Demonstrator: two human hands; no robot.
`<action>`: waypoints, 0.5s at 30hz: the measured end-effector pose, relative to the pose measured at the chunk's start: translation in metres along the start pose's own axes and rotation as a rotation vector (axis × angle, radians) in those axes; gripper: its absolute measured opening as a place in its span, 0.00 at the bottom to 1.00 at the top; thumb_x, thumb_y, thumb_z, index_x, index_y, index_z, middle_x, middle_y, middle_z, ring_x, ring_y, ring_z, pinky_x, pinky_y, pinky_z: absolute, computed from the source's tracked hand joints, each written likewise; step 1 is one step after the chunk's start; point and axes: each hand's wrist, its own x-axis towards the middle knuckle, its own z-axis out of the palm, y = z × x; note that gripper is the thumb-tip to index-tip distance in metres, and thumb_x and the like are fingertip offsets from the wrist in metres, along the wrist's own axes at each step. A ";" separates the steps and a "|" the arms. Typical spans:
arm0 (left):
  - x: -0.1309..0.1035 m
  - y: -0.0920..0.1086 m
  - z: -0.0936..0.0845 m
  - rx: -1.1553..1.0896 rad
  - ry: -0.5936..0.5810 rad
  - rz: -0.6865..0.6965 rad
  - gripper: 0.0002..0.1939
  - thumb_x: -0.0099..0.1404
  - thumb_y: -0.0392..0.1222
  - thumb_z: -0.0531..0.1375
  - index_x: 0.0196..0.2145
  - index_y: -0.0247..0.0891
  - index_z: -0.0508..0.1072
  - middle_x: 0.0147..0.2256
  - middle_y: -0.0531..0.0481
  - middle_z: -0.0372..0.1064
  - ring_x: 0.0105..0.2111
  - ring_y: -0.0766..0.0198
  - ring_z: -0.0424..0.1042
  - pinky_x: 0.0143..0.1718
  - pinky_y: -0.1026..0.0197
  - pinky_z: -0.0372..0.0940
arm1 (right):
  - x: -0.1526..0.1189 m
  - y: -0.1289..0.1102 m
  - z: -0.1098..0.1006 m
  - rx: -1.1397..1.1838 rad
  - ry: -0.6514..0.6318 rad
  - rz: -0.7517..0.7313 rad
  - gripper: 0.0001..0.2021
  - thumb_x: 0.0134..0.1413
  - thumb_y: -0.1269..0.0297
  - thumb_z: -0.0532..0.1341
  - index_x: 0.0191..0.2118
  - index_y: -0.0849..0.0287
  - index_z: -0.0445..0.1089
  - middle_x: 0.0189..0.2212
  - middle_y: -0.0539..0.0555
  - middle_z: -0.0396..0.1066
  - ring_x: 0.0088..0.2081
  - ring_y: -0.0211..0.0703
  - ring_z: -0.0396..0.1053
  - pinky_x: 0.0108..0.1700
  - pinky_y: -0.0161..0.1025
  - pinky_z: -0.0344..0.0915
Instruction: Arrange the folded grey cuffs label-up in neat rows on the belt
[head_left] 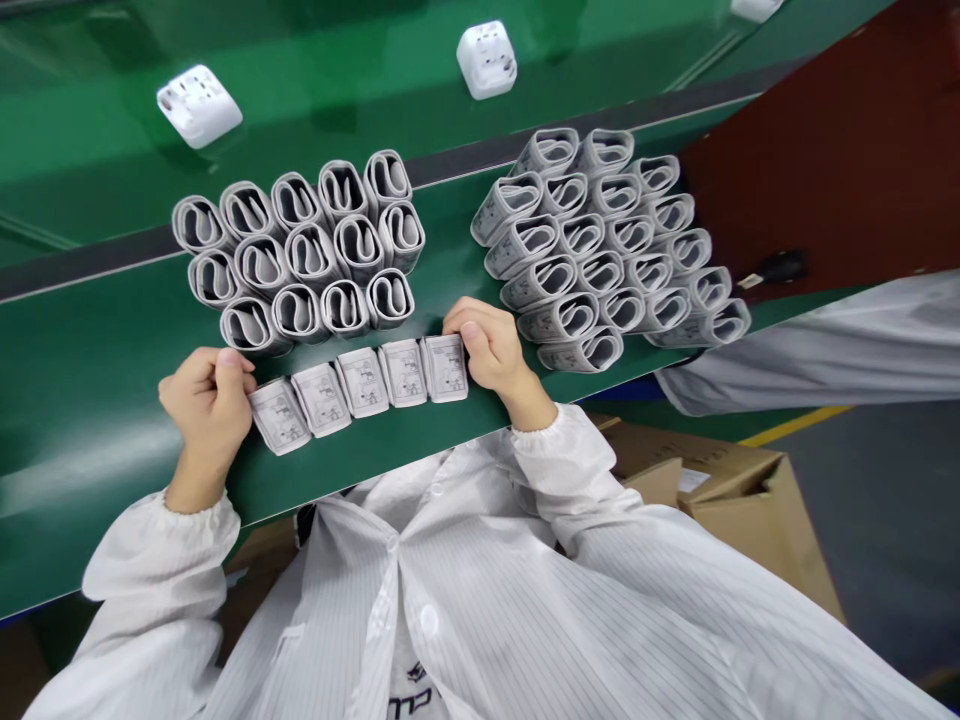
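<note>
On the green desk [90, 400], a large cluster of rolled papers [551, 278] nearly spans far to front edge; a smaller cluster [311, 252] stands toward the far edge. Near the front edge, five folded papers [364, 383] lie between left hand [206, 400] and right hand [491, 345], both curled closed, touching the row's ends.

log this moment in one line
row: five rectangular printed whitish paper bundles; left hand: curled, at row's left end; right hand: curled, at row's right end; nearby: two groups of rolled whitish paper bundles; surface: green tabletop
</note>
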 end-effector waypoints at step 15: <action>0.000 -0.001 0.001 -0.010 0.005 -0.009 0.28 0.79 0.65 0.59 0.28 0.45 0.77 0.19 0.52 0.71 0.20 0.66 0.69 0.26 0.53 0.62 | 0.000 -0.002 -0.002 0.061 -0.015 -0.020 0.26 0.83 0.47 0.49 0.35 0.54 0.72 0.32 0.55 0.73 0.33 0.46 0.71 0.38 0.48 0.69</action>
